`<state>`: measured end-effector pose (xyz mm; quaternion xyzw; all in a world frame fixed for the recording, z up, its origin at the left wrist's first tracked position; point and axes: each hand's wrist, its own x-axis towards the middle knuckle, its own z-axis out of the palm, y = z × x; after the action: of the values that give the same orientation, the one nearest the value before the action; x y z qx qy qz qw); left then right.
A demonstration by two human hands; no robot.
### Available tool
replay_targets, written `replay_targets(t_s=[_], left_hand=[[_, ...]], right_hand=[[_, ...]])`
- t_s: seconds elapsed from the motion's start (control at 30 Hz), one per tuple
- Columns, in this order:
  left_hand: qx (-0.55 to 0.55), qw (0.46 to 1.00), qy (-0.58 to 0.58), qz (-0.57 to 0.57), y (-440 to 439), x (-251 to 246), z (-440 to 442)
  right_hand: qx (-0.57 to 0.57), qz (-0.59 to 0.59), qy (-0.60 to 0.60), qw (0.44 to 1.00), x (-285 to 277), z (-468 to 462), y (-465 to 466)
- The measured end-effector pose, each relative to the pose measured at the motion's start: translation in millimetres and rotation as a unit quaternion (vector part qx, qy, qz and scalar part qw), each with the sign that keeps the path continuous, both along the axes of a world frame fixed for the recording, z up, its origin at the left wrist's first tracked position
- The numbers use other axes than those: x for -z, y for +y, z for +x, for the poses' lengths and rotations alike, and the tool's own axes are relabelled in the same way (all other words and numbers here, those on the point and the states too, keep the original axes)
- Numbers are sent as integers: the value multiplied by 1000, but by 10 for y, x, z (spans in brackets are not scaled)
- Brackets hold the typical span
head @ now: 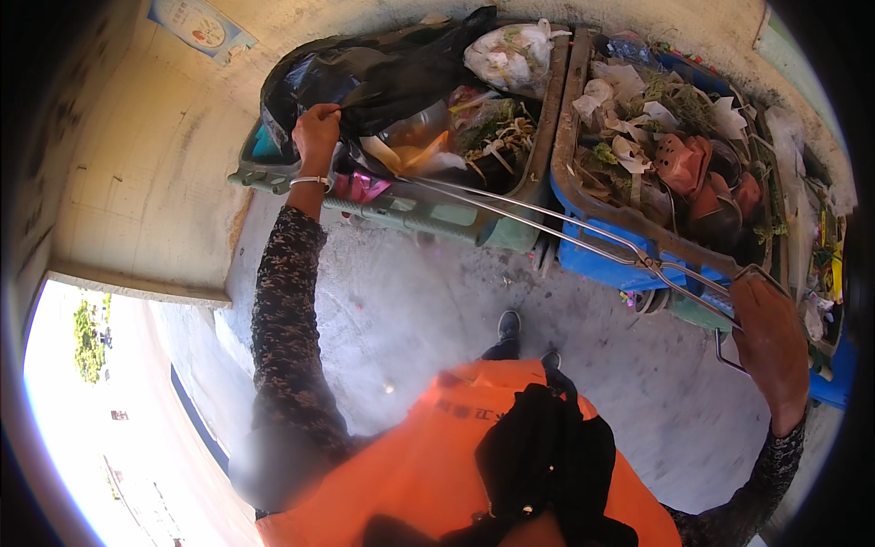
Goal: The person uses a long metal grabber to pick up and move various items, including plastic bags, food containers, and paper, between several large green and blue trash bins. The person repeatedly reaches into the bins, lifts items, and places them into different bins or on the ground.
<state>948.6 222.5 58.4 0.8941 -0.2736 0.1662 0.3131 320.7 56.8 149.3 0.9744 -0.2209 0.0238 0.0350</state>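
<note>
My left hand (316, 139) pinches the edge of a black plastic bag (396, 75) that drapes over the back left of a green wheeled bin (437, 213). In my right hand (769, 335) are the handles of long metal tongs (581, 232). Their tips reach into the green bin, near a yellow-orange wrapper (417, 156); whether they touch it I cannot tell. A knotted white plastic bag (511, 58) rests at that bin's back right. Plant scraps (502, 133) and a pink wrapper (366, 186) also lie in it.
Right of it stands a blue bin (605, 249) heaped with paper, greenery and reddish-brown perforated shoes (683, 164). Another filled bin (824, 273) is at the far right. A wall (157, 171) bounds the left and back. My feet (509, 326) are on the concrete floor (424, 294).
</note>
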Motion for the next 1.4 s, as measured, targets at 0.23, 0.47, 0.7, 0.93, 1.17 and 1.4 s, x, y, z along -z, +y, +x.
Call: replay_targets(t_s=[0.23,0.47,0.7,0.93,1.17,1.4], left_hand=[[-21,1000,11,1,178,54,65],[43,992,-117,25,170,-85,-187],[371,888,-189,194,-23,254,-830],[177,819,-241,490,-239,539,-427],[116,901,-196,370,-689,-152,-280],[92,956,-124,251,-1034,-617,-409]], right_hand=[[64,99,-49,992,70,-274,-23],[25,147,-54,987,287,253,-176],[29,154,-43,987,358,259,-153],[94,167,-69,979,399,-34,-1],[165,178,-133,961,588,-565,76],[266,229,-214,912,864,-890,150]])
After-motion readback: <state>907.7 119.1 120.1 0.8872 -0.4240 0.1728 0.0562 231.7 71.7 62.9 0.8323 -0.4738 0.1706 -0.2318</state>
